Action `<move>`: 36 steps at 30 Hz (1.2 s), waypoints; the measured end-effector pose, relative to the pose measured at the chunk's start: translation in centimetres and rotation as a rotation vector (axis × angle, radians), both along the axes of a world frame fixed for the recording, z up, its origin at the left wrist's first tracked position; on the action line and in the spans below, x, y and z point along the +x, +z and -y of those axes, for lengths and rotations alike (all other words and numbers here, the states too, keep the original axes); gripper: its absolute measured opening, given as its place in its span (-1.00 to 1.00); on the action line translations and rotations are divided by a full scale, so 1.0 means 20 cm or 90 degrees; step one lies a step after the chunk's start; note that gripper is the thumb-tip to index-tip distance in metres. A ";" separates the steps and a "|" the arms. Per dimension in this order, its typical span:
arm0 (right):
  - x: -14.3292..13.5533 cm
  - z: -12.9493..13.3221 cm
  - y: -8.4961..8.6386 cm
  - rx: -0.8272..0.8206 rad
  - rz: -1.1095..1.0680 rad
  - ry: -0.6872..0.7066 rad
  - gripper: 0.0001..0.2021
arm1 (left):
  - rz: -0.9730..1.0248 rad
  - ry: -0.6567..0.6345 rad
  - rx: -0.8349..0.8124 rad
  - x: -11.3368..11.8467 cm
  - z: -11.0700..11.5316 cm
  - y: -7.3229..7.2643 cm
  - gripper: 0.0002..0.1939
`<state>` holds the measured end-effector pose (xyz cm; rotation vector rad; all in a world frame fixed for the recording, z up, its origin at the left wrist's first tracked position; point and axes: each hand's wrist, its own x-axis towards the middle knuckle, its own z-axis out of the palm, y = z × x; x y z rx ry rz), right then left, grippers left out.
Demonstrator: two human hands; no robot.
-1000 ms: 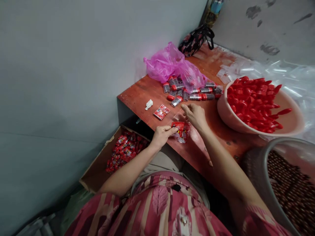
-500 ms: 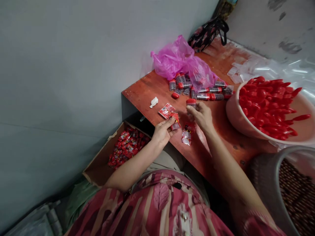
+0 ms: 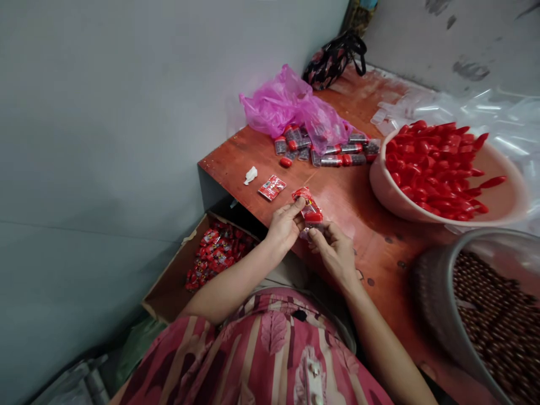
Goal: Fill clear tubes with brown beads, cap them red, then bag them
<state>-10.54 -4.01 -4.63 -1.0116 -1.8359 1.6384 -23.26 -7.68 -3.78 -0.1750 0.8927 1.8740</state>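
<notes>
Hands had converged: right hand (image 3: pixel 334 251) brought its red-capped vial (image 3: pixel 313 214) into the sachet (image 3: pixel 304 198) pinched by left hand (image 3: pixel 285 226); both sets of fingers were closed on them.

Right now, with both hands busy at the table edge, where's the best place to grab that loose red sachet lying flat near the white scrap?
The red sachet lies flat on the table, apart from the white scrap. Probably best to come from above and pinch its two long edges, or slide it toward the near table edge first, since a flat packet offers little to grip.
</notes>
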 end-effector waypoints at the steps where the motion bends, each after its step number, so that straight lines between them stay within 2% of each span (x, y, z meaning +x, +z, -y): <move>1: 0.00 -0.01 0.01 -0.024 -0.017 0.005 -0.75 | -0.020 -0.015 0.004 0.01 0.00 0.00 -0.66; 4: 0.02 -0.02 0.03 -0.114 -0.069 0.015 -0.75 | -0.089 -0.052 0.017 0.03 0.00 0.02 -0.63; 6: 0.03 -0.03 0.03 -0.140 -0.089 -0.011 -0.74 | -0.123 -0.072 0.030 0.03 0.00 0.03 -0.62; 8: 0.04 -0.02 0.03 -0.117 -0.093 -0.055 -0.73 | -0.141 -0.111 0.036 0.04 0.00 0.03 -0.62; 11: 0.06 -0.02 0.01 -0.024 -0.079 -0.091 -0.73 | -0.160 -0.169 0.012 0.06 0.00 0.03 -0.60; 14: 0.07 -0.02 0.00 0.012 -0.072 -0.096 -0.75 | -0.201 -0.180 -0.010 0.07 0.00 0.03 -0.62; 16: 0.06 -0.03 0.00 -0.070 -0.104 -0.081 -0.74 | -0.232 -0.200 -0.007 0.06 0.01 0.03 -0.64; 19: 0.05 -0.04 -0.01 -0.248 -0.180 -0.047 -0.68 | -0.279 -0.266 -0.006 0.03 0.02 0.03 -0.63; 21: 0.06 -0.04 -0.01 -0.278 -0.188 -0.045 -0.65 | -0.301 -0.306 -0.013 0.02 0.03 0.02 -0.62; 22: 0.06 -0.04 -0.01 -0.248 -0.172 -0.053 -0.67 | -0.306 -0.317 -0.018 0.01 0.03 0.01 -0.61; 25: 0.07 -0.03 -0.01 -0.092 -0.107 -0.099 -0.73 | -0.305 -0.311 -0.028 0.02 0.04 -0.01 -0.63; 26: 0.07 -0.02 -0.02 -0.071 -0.100 -0.108 -0.73 | -0.308 -0.303 -0.027 0.03 0.05 -0.02 -0.64; 27: 0.06 -0.02 -0.02 -0.081 -0.106 -0.112 -0.73 | -0.312 -0.300 -0.023 0.03 0.05 -0.02 -0.64; 31: 0.05 -0.02 -0.04 -0.228 -0.193 -0.088 -0.68 | -0.286 -0.261 -0.012 0.05 0.06 -0.01 -0.66; 34: 0.05 0.00 -0.03 -0.242 -0.208 -0.070 -0.66 | -0.226 -0.201 -0.020 0.05 0.05 0.01 -0.63; 36: 0.06 0.02 -0.03 -0.224 -0.185 -0.073 -0.69 | -0.212 -0.194 -0.009 0.05 0.04 0.01 -0.62</move>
